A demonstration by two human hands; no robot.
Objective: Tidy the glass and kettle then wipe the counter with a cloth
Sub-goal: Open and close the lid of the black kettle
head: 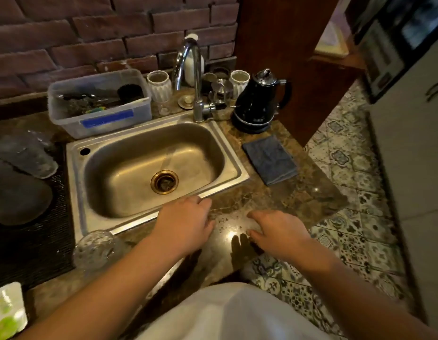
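A black kettle (261,101) stands on its base at the back right of the brown stone counter (299,192). A folded grey-blue cloth (269,159) lies flat on the counter in front of it. A clear textured glass (96,250) stands at the sink's front left corner, beside my left forearm. My left hand (186,224) rests palm down on the counter at the sink's front rim, holding nothing. My right hand (276,231) hovers flat just to its right, fingers apart, also holding nothing.
A steel sink (75,153) with a chrome tap (191,77) fills the middle. Behind it stand a plastic tub (100,119) of brushes, white ribbed cups (159,85) and a steel pot. A dark mat (41,241) with glassware lies left. A wooden panel and patterned floor tiles lie right.
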